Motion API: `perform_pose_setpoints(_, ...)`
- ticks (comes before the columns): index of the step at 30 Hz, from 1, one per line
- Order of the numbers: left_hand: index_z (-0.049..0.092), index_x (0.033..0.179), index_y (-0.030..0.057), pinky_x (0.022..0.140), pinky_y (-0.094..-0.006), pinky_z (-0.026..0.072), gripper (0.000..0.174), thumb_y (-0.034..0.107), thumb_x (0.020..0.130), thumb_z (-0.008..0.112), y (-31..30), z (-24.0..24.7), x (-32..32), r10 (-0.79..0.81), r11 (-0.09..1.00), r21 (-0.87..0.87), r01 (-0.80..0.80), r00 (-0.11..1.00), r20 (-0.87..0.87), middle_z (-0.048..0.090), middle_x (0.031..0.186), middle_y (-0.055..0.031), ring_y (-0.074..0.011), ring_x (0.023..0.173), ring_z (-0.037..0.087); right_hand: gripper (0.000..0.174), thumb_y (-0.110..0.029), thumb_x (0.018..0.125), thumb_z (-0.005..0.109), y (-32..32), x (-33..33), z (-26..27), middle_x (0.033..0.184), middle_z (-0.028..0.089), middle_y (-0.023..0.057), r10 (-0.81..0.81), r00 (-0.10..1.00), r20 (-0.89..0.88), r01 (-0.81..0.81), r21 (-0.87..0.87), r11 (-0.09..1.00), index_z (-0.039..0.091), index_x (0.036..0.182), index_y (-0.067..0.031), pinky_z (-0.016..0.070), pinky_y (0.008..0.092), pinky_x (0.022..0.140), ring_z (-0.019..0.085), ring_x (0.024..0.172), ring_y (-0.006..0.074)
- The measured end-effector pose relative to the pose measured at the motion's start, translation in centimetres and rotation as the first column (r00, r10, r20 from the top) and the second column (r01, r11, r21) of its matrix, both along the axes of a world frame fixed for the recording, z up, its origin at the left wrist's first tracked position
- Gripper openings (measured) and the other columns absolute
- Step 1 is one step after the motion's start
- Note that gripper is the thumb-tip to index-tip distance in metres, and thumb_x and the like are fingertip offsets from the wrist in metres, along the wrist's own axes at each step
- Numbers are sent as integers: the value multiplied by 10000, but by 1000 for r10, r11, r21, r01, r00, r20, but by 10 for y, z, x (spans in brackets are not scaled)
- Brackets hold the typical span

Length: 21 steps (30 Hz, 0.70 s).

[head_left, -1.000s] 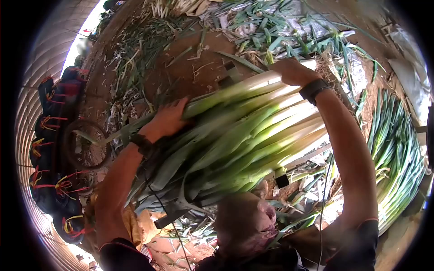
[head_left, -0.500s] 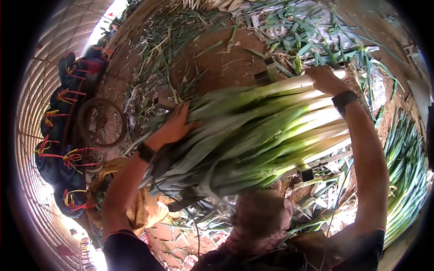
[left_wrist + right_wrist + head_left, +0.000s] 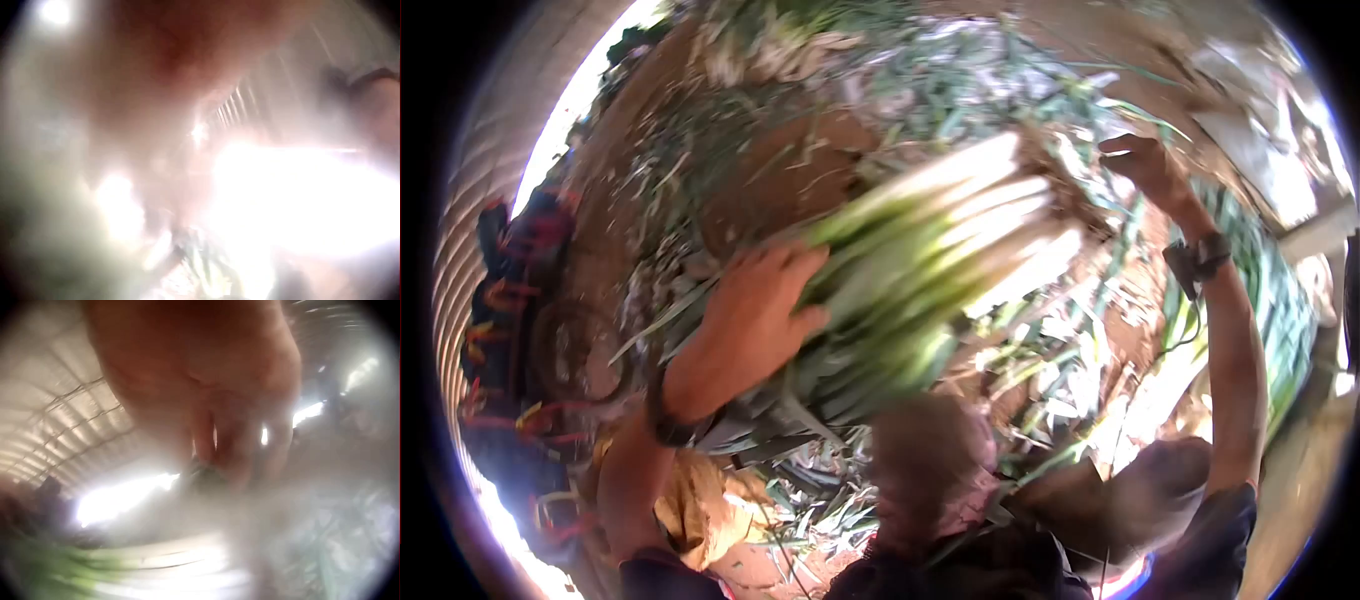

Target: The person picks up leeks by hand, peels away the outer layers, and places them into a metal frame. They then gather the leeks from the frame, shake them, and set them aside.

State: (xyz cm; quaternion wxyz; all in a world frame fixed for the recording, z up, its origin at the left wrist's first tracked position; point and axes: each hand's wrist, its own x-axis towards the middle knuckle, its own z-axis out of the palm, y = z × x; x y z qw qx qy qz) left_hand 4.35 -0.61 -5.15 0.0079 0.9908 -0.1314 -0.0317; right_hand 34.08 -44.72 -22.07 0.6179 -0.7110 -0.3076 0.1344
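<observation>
Since half a second ago the right hand (image 3: 1145,165) has come off the white ends of the leek bundle (image 3: 930,245). It hangs just beyond them, apart, with fingers loosely bent and holding nothing. I read the bundle's long axis as running from green leaves at lower left to white shanks at upper right. The left hand (image 3: 750,320) is the nearer one, its fingers spread flat and pressing on the leaf end. Motion blur hides its thumb.

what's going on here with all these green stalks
A person is handling a big bundle of leeks over a dirt floor strewn with trimmings. The left hand rests flat on the green leafy part; the right hand hovers just off the white root end, holding nothing. The view is motion-blurred.
</observation>
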Motion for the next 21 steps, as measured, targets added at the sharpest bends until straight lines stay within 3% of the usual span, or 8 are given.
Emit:
perform_pose_setpoints(1,594,1254,26,1050,-441,399,519,193,791,759,-23,10,-10,-76,986,-150,68,996,-49,607,1254,-191,-371,1197,540,341,-266,921,670,-49,-12,17,1076,711,125,-22,979,202,72,-246,966,690,1118,12,530,295,877,670,975,168)
perform_pose_setpoints(5,651,1165,-23,916,-435,501,460,189,776,776,-110,33,-47,-228,911,-391,131,951,-211,674,1137,-211,-382,1038,641,388,-355,951,649,-151,-153,90,986,733,117,-524,851,42,526,-90,846,723,1032,18,551,298,824,700,853,186)
perform_pose_setpoints(6,651,1165,-23,916,-435,501,460,189,776,776,-131,33,-56,-296,888,-420,186,931,-212,674,1137,-211,-382,1038,641,394,-359,945,654,-193,-160,90,997,732,121,-606,795,-26,584,-242,775,723,1031,19,554,306,833,705,862,194)
perform_pose_setpoints(12,648,1164,-58,923,-385,523,450,119,772,781,-249,11,-86,-604,693,-650,311,744,-288,682,1124,-227,-320,1058,673,331,-253,940,627,-347,-260,22,1028,718,101,-694,704,-147,575,-456,680,668,1163,-12,570,320,788,700,904,177)
perform_pose_setpoints(15,632,1226,-26,913,-411,549,465,205,844,761,-296,-54,-85,-582,625,-772,116,728,-362,687,1159,-212,-296,1010,699,272,-127,918,608,-358,-298,-44,1037,719,130,-775,592,-221,452,-705,546,675,1160,-21,590,273,726,710,921,194)
perform_pose_setpoints(17,601,1277,-9,921,-388,559,460,206,889,722,-321,-114,-86,-478,564,-801,-199,713,-513,679,1187,-201,-279,1053,688,236,-162,930,615,-375,-320,-132,1047,712,132,-577,812,-83,347,-726,594,689,1119,-42,595,298,740,701,896,201)
perform_pose_setpoints(19,573,1319,10,948,-386,550,469,206,911,696,-347,-157,-89,-397,609,-700,-372,621,-676,668,1216,-194,-279,1085,676,462,-400,928,660,-352,-334,-198,1180,684,146,-763,614,-204,326,-815,480,627,1246,-67,600,359,719,701,899,243)
perform_pose_setpoints(21,587,1315,15,961,-348,530,433,119,909,696,-366,-193,-98,-361,675,-624,-393,561,-745,687,1183,-149,-212,1064,666,468,-408,917,678,-299,-339,-226,1111,690,153,-815,575,-77,215,-946,241,643,1212,-45,591,386,702,690,910,243)
